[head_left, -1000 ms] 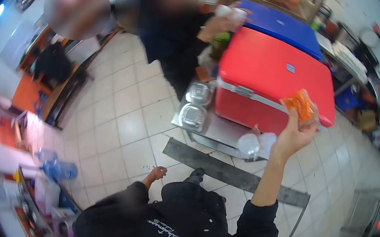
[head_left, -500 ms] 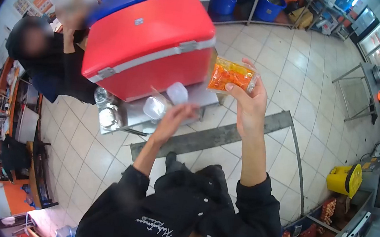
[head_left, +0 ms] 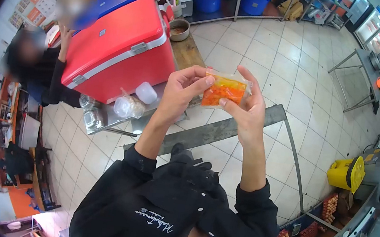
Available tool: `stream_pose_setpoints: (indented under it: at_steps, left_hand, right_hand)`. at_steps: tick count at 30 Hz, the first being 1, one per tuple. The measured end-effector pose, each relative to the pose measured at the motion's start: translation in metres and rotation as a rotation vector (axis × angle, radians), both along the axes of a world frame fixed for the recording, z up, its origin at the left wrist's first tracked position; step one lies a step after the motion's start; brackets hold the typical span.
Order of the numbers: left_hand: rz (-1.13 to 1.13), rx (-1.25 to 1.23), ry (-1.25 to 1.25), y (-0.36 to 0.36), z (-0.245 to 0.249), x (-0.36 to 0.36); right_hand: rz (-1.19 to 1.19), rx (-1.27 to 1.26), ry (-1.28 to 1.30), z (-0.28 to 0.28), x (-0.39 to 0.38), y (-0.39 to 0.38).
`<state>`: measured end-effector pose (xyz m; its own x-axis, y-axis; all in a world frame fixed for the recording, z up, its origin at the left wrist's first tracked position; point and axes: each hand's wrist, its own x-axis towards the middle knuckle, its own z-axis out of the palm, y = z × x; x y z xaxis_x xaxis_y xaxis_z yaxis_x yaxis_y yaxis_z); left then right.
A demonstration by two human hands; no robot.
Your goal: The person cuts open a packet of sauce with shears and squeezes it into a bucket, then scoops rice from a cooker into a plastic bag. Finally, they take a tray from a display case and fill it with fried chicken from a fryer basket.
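A small clear packet point(head_left: 224, 92) with orange and yellow contents is held up in front of my chest. My right hand point(head_left: 248, 108) grips its right side, thumb on the front face. At its upper left corner, my left hand point(head_left: 185, 90) pinches the plastic between thumb and fingers. To the left, a red cooler box point(head_left: 120, 49) stands on a table. Along the metal edge before it lie a clear plastic bag point(head_left: 128, 106), a whitish plastic container point(head_left: 146, 92) and shiny clear containers point(head_left: 92, 117).
A person in black point(head_left: 39, 62) stands beyond the cooler at the left, one arm raised. A pot point(head_left: 179, 30) sits on the wooden tabletop point(head_left: 190, 54). A grey metal strip point(head_left: 217, 129) crosses before me. A yellow bin point(head_left: 346, 173) stands at the right.
My left hand has risen from beside the containers and taken hold of the packet's left side. The packet is slightly lower. The view has shifted, showing the pot and more tabletop.
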<state>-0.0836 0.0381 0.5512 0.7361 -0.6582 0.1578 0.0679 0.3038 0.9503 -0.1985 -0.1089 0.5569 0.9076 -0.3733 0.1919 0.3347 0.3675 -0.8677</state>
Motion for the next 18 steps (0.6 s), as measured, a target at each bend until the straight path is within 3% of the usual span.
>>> stream_pose_setpoints:
  at_steps: [6,8,10,12,14,18]
  left_hand:
    - [-0.009,-0.019,-0.095,-0.045,0.010,-0.002]
    - [-0.012,-0.024,-0.130,-0.067,0.009,0.006]
    - [0.018,0.033,-0.299,-0.089,0.005,0.020]
    - [-0.023,0.034,-0.280,-0.116,0.004,0.032]
    - [-0.063,0.029,-0.269,-0.147,0.007,0.040]
    - [-0.136,0.030,-0.103,-0.204,0.020,0.053]
  right_hand:
    - [-0.102,-0.063,-0.015,-0.020,-0.002,-0.037]
    - [-0.271,-0.285,-0.066,-0.027,-0.002,-0.058]
    - [-0.304,-0.184,-0.032,-0.022,-0.002,-0.079]
    - [-0.339,-0.083,0.000,-0.024,0.001,-0.105]
    - [-0.449,-0.290,0.002,-0.030,0.008,-0.143]
    - [-0.529,-0.369,-0.006,-0.013,0.023,-0.198]
